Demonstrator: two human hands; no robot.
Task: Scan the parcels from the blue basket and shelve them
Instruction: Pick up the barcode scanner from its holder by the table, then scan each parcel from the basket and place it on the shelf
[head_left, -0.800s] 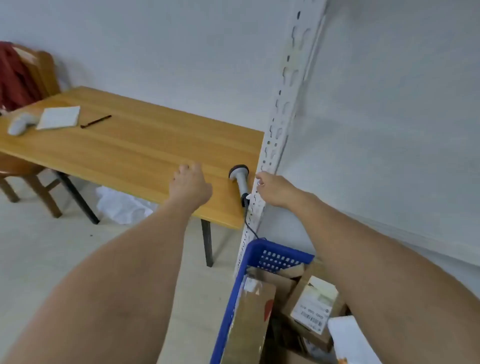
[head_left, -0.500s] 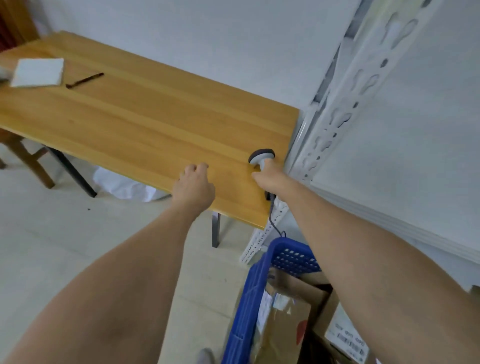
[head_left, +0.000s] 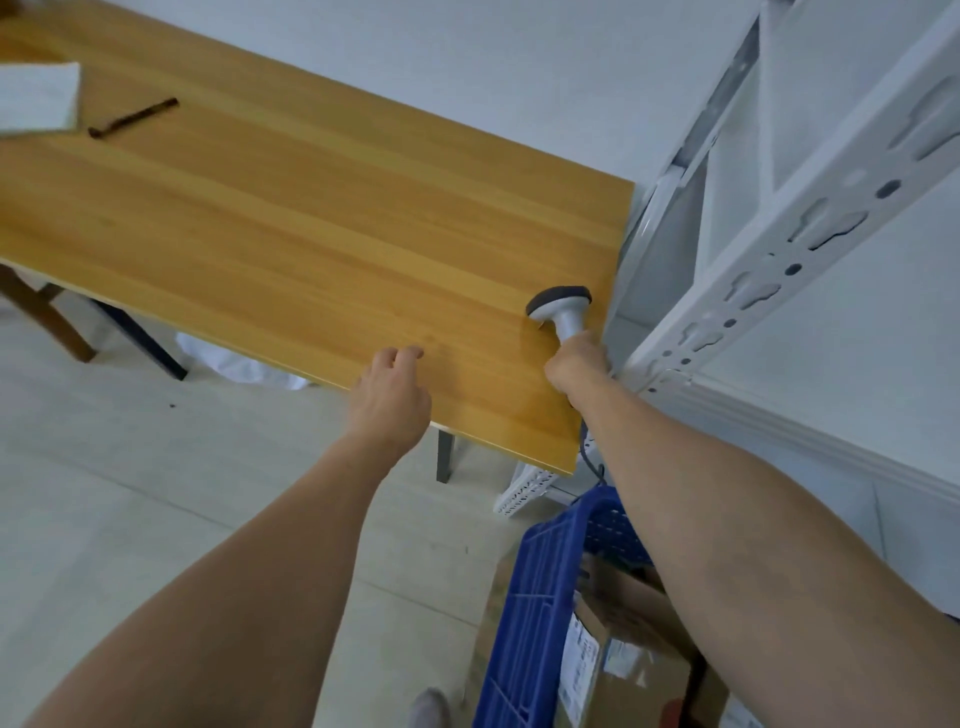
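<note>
A grey handheld scanner (head_left: 560, 307) with a dark head lies at the right end of the wooden table (head_left: 291, 223). My right hand (head_left: 576, 364) grips its handle, and a dark cable runs down from it past the table edge. My left hand (head_left: 392, 400) hovers over the table's front edge with loosely curled fingers, holding nothing. The blue basket (head_left: 540, 597) stands on the floor at the lower right. Cardboard parcels (head_left: 618, 670) with white labels fill it, partly hidden by my right forearm.
A white metal shelf rack (head_left: 769, 244) rises right of the table, its shelf board (head_left: 852, 364) spreading to the right. A white pad (head_left: 36, 98) and a dark pen (head_left: 132, 118) lie at the table's far left. A wooden chair leg (head_left: 47, 317) stands below.
My right hand went from the rack post to the scanner and closed round its handle. The view swung closer to the table and down. My left hand stayed by the table's front edge.
</note>
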